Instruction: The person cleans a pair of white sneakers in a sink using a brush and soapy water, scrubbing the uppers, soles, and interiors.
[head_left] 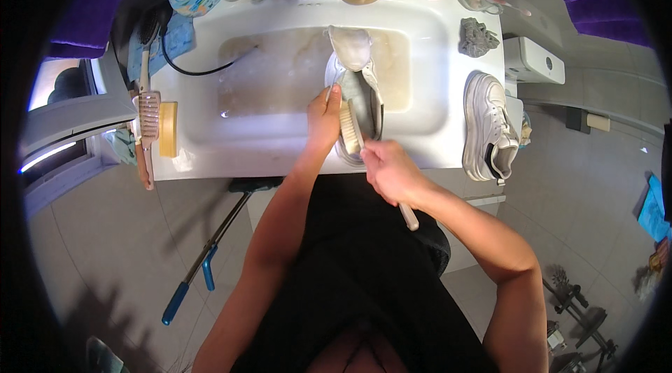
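A white sneaker [358, 68] lies in the white sink [280, 142], its tongue pulled up toward the tap. My left hand [324, 115] grips the sneaker's left side near the heel. My right hand [390, 171] holds a long-handled scrub brush [349, 128], its pale bristles pressed against the shoe's opening. The brush handle sticks out below my right hand toward my body. Murky water stands in the basin around the shoe.
A second white sneaker [490, 128] rests on the sink's right ledge, with a grey rag [479, 37] behind it. Brushes and a comb [148, 115] lie on the left ledge. Bottles and jars line the back. A blue-handled mop [203, 261] leans on the tiled floor.
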